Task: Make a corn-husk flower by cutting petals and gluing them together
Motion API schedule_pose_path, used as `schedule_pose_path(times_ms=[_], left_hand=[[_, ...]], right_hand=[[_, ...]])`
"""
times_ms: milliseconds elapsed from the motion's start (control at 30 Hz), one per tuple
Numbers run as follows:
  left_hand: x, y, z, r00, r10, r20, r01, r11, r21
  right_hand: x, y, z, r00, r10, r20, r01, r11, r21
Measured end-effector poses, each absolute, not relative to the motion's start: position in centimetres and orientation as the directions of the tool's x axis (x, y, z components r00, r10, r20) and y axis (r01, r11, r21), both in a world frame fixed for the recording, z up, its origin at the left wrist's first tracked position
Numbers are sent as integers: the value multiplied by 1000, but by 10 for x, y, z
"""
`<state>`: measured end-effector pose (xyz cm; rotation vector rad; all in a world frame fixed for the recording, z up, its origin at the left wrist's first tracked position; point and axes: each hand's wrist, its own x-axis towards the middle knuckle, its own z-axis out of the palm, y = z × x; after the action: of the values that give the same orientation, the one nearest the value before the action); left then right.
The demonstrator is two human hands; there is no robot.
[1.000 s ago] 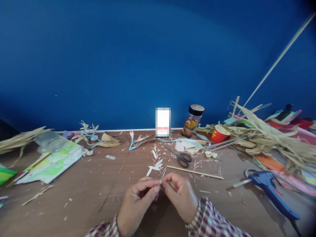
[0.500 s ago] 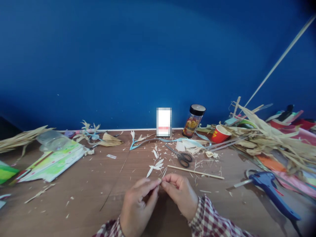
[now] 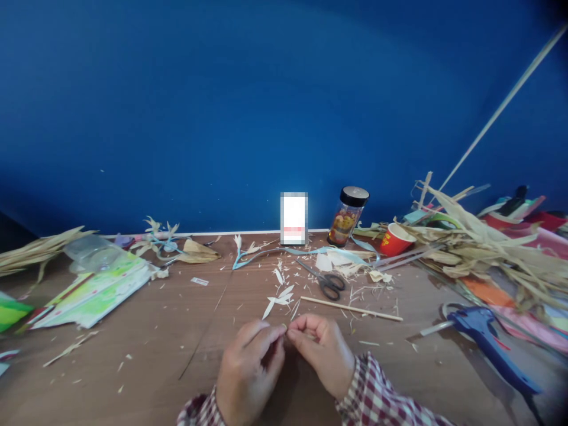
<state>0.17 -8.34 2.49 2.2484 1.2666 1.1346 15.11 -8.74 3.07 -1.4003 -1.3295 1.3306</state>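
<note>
At the lower middle, my left hand (image 3: 252, 368) is closed in a pinch on a tiny pale piece (image 3: 284, 326), too small to name. Just right of it, my right hand (image 3: 323, 354) is also pinched, its fingertips beside that piece; what they hold, if anything, is too small to make out. Beyond my hands lie white husk pieces (image 3: 280, 299), black scissors (image 3: 331, 286) and a thin pale stick (image 3: 350, 308). A light blue ribbon (image 3: 306, 251) stretches across behind them.
A lidded jar (image 3: 346, 220) and a red cup (image 3: 397, 239) stand at the back. Dry husks (image 3: 479, 248) and a blue glue gun (image 3: 488, 343) lie right. A painted sheet (image 3: 95, 296) and clear plastic container (image 3: 95, 254) are left.
The fingertips of my two hands have parted slightly, and the tiny pale piece shows more clearly at my left fingertips. Objects on the table have stayed put.
</note>
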Motion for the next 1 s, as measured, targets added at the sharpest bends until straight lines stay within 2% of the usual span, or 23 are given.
schedule_pose_path(times_ms=[233,533,633,733,833,1000], left_hand=[[1,-85,15,404,752,520,695,-622,360],[3,-91,15,462,727,509,756,-623,203],[2,-92,14,447,728,520,742,-626,239],[2,-92,14,424,742,520,704,-631,325],[3,-90,17,378,796,472,650,-591,478],[6,-84,22,279,924,262,532,-376,759]], right_hand=[[150,-85,28,-30,980,-196,193,-187,-963],[145,-86,26,-4,983,-184,234,-179,-956],[143,-87,26,18,988,-154,288,-152,-945],[145,-87,25,22,990,-141,315,-141,-939],[149,-85,23,5,989,-148,285,-143,-948],[154,-81,20,-12,987,-163,220,-156,-963]])
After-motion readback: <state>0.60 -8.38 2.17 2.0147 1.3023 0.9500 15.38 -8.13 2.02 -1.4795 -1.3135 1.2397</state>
